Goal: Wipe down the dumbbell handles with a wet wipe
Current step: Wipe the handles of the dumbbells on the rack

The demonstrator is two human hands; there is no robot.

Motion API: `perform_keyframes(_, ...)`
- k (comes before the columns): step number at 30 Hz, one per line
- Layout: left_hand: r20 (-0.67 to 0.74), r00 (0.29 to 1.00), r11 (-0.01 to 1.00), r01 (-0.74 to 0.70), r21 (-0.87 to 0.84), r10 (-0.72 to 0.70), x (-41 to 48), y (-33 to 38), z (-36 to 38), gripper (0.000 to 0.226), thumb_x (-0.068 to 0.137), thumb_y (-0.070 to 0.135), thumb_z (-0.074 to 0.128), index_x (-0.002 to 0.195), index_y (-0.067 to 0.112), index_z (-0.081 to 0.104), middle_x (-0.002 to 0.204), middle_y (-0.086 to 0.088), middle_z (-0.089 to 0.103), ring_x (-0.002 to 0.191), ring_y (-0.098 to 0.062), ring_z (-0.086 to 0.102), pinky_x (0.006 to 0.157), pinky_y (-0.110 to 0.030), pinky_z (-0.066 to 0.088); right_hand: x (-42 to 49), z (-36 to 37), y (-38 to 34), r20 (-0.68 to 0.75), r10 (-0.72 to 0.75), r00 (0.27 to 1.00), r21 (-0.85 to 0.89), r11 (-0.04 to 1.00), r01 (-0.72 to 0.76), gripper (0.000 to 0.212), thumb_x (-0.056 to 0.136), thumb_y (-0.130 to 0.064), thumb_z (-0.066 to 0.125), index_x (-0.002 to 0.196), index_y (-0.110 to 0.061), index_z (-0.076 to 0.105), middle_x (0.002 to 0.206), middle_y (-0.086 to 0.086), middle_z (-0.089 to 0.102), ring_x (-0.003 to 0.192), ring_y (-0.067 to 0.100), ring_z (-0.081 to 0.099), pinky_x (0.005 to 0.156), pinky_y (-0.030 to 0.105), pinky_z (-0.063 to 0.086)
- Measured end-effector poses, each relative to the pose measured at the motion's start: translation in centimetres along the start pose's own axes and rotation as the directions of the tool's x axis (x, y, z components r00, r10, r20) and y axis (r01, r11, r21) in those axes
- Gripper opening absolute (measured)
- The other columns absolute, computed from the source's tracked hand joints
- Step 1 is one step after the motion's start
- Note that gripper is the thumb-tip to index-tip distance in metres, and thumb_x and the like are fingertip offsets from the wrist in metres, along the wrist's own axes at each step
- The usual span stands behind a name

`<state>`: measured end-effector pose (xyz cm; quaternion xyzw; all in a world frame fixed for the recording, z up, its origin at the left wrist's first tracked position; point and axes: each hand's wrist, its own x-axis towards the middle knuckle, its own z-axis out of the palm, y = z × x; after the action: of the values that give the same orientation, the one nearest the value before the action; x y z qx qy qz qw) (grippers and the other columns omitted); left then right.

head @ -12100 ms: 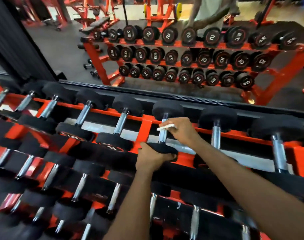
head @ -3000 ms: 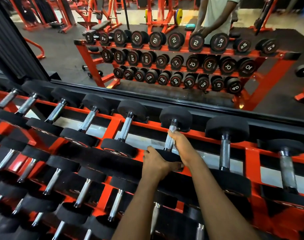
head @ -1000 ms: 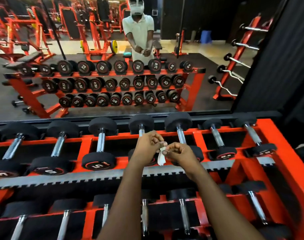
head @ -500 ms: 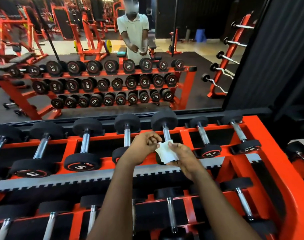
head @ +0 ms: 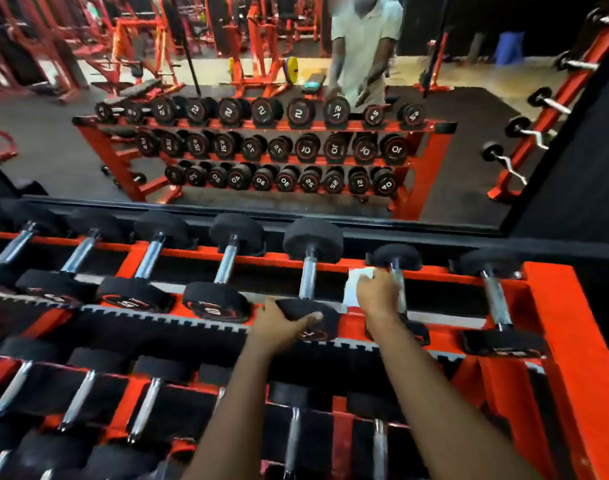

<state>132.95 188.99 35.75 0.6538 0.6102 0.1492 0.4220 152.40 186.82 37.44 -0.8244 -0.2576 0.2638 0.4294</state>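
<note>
White wet wipe (head: 354, 285), spread open, held by the right hand (head: 379, 295) against a small dumbbell's chrome handle (head: 399, 289); the left hand (head: 278, 323) grips the neighbouring dumbbell (head: 308, 280).

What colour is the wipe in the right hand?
White; the wet wipe shows best in the head view, held by the right hand.

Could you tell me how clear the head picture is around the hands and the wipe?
Head view: the wet wipe held by the right hand is blown-out white, without texture; the left hand on the dumbbell head is fairly sharp; the lower-left dumbbells smear with blur; the handles fan out under the wide lens.
</note>
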Motion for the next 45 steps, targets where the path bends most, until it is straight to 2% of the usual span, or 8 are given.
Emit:
perform_keyframes(5,-0.109,0.991,0.997,0.077,-0.024,-0.079,0.7,0.6,2.3,0.118,0.054,0.061,0.093,0.138,0.001,0.035,0.141,-0.013,0.046,0.131,-0.026,0.047,0.102,-0.031,0.043,0.7,5.8,-1.1,0.422,0.094,0.902,0.018,0.994,-0.112,0.032,0.098,-0.013,0.047,0.123,0.004,0.058,0.105,0.016,0.060,0.086,0.023,0.054,0.066,0.023,0.044)
perform_keyframes(9,-0.104,0.988,0.992,0.110,-0.053,-0.116,1.2,0.1,2.8,0.129,0.045,0.065,0.094,0.140,0.006,0.032,0.144,-0.012,0.040,0.135,-0.027,0.042,0.110,-0.039,0.042,1.7,6.9,-0.4,0.430,0.078,0.900,-0.042,0.997,-0.066,0.025,0.099,-0.012,0.044,0.110,0.005,0.059,0.095,0.013,0.058,0.069,0.019,0.051,0.052,0.025,0.033)
perform_keyframes(20,-0.137,0.987,0.991,0.069,-0.115,-0.084,1.6,-0.4,3.0,0.131,0.043,0.060,0.096,0.144,0.012,0.028,0.141,-0.007,0.038,0.135,-0.023,0.039,0.109,-0.033,0.040,6.8,10.3,3.4,0.493,0.048,0.869,-0.040,0.999,-0.032,0.040,0.074,-0.033,0.048,0.093,-0.005,0.068,0.090,0.013,0.071,0.076,0.024,0.062,0.070,0.033,0.051)
perform_keyframes(26,-0.138,0.988,0.989,0.057,-0.137,-0.076,1.6,-0.6,3.1,0.128,0.044,0.060,0.097,0.142,0.011,0.031,0.141,-0.008,0.039,0.135,-0.025,0.039,0.107,-0.031,0.039,2.7,5.9,0.7,0.487,-0.043,0.872,0.033,0.999,0.031,0.024,0.089,-0.011,0.050,0.071,-0.008,0.065,0.067,0.005,0.061,0.063,0.019,0.053,0.061,0.030,0.043)
perform_keyframes(30,-0.115,0.991,0.988,0.057,-0.142,-0.074,1.6,-0.8,2.9,0.135,0.040,0.063,0.095,0.146,0.011,0.029,0.145,-0.010,0.036,0.138,-0.028,0.036,0.115,-0.041,0.038,3.9,3.0,-2.5,0.444,-0.297,0.845,0.119,0.955,0.273,0.024,0.096,0.000,0.047,0.100,-0.004,0.070,0.086,0.010,0.066,0.077,0.021,0.057,0.069,0.029,0.043)
perform_keyframes(34,-0.118,0.990,0.986,0.061,-0.157,-0.080,1.4,-0.7,2.8,0.135,0.038,0.062,0.096,0.146,0.012,0.030,0.142,-0.007,0.038,0.136,-0.026,0.038,0.113,-0.042,0.041,5.4,3.1,-4.5,0.573,-0.657,0.490,-0.076,0.553,0.830,0.043,0.093,0.003,0.048,0.127,-0.016,0.065,0.124,0.006,0.066,0.117,0.021,0.059,0.102,0.023,0.041)
perform_keyframes(39,-0.130,0.988,0.990,0.065,-0.123,-0.081,1.4,-0.7,2.9,0.140,0.039,0.064,0.094,0.149,0.008,0.028,0.145,-0.010,0.039,0.138,-0.028,0.037,0.114,-0.043,0.039,7.4,2.7,-0.6,0.923,-0.383,-0.040,0.046,0.009,0.999,0.060,0.092,0.004,0.042,0.147,-0.020,0.045,0.154,-0.005,0.039,0.145,0.007,0.028,0.121,0.027,0.019)
perform_keyframes(45,-0.133,0.988,0.991,0.066,-0.118,-0.081,1.6,-0.9,3.1,0.135,0.043,0.063,0.095,0.147,0.008,0.029,0.143,-0.009,0.039,0.137,-0.029,0.038,0.113,-0.044,0.040,8.3,3.0,-0.3,0.887,-0.451,-0.099,0.100,-0.023,0.995,0.052,0.099,-0.004,0.044,0.149,-0.019,0.040,0.156,-0.007,0.032,0.146,0.001,0.021,0.121,0.020,0.014)
